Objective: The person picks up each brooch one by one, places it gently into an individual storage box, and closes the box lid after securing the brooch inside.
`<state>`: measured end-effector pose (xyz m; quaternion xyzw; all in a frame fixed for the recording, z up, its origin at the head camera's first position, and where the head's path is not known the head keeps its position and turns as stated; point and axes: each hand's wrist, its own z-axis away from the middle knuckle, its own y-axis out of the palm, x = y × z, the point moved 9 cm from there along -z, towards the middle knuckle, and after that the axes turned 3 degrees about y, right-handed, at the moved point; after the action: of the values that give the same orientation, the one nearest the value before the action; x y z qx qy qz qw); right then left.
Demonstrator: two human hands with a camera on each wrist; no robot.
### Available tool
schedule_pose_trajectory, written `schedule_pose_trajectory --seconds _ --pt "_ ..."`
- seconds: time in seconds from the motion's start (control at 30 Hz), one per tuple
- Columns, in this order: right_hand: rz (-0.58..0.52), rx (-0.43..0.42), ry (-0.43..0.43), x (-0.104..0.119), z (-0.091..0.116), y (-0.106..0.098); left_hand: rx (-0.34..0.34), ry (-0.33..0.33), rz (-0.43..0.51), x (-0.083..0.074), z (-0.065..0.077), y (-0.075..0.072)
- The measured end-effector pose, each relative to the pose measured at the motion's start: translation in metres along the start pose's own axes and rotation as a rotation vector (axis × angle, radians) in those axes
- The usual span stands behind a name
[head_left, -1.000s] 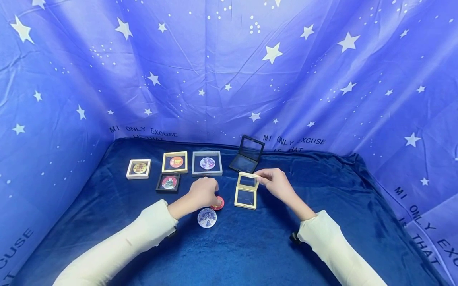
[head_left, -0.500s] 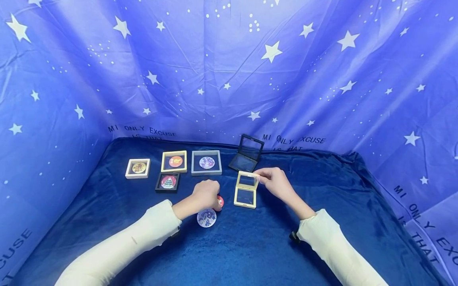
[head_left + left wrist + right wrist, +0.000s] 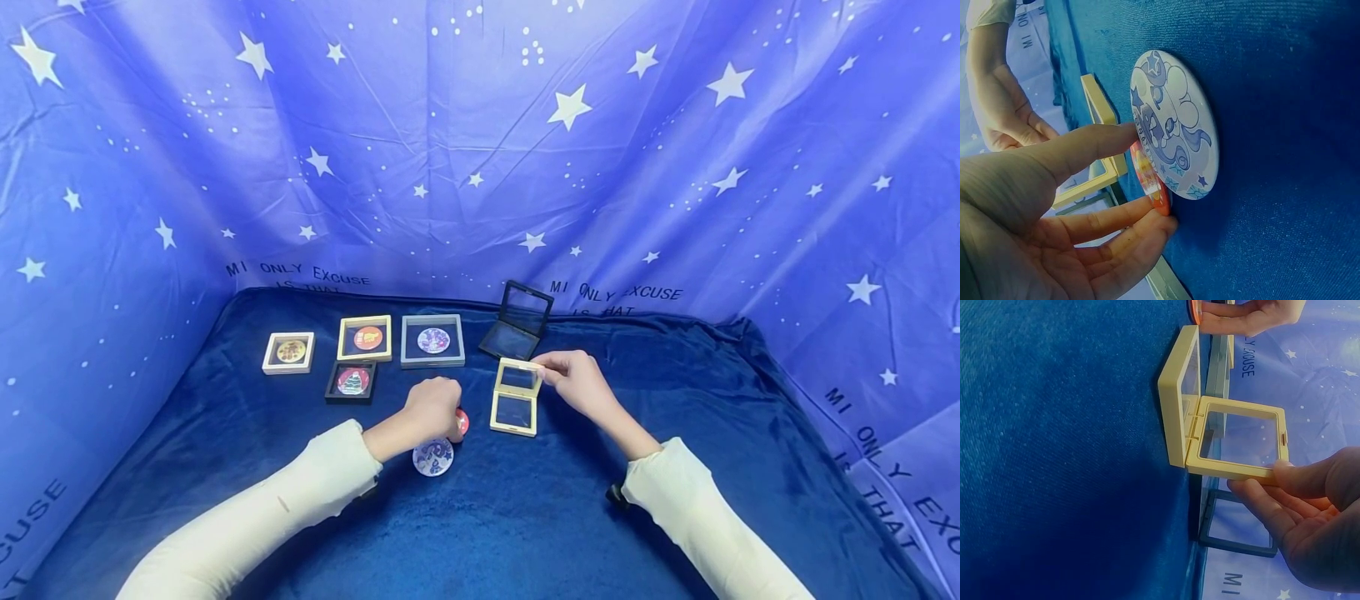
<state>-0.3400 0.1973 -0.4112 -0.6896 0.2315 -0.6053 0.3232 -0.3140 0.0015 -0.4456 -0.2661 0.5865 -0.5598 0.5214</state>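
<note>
My left hand (image 3: pixel 431 407) is low over the cloth and pinches a red round badge (image 3: pixel 1150 178) between thumb and fingertips. Overlapping it in the left wrist view is a larger white-and-purple cartoon badge (image 3: pixel 1175 131), which lies on the cloth just below the hand in the head view (image 3: pixel 432 458). With thumb and fingers my right hand (image 3: pixel 576 382) grips the edge of the raised lid of a pale yellow display frame (image 3: pixel 1175 419). This frame stands unfolded at its hinge, its clear windows bare. The red badge is partly hidden by my left hand in the head view.
Behind the yellow frame stands an unfolded black frame (image 3: pixel 510 340). To the left are a grey frame (image 3: pixel 407 360), a yellow one (image 3: pixel 388 333), a black one (image 3: pixel 330 392) and a white one (image 3: pixel 267 358), each with a badge inside. A star-patterned curtain (image 3: pixel 435 233) rises behind.
My left hand has shifted slightly right over the red badge, covering more of it and the upper edge of the white-and-purple badge. The right hand keeps its hold on the yellow frame.
</note>
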Motion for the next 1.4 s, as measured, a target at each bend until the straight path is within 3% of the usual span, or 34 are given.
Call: schedule_pose_trajectory --seconds 0.37,0.93,1.4 --pt "-0.001 -0.004 -0.002 0.0 0.001 0.0 -0.027 0.019 0.032 -0.003 0.001 -0.003" --pt "0.005 -0.018 -0.01 -0.001 0.0 0.0 -0.203 0.127 0.152 -0.029 -0.003 -0.027" --pt "0.005 -0.01 -0.013 -0.001 0.0 -0.001 -0.234 0.166 0.248 -0.053 -0.011 -0.03"
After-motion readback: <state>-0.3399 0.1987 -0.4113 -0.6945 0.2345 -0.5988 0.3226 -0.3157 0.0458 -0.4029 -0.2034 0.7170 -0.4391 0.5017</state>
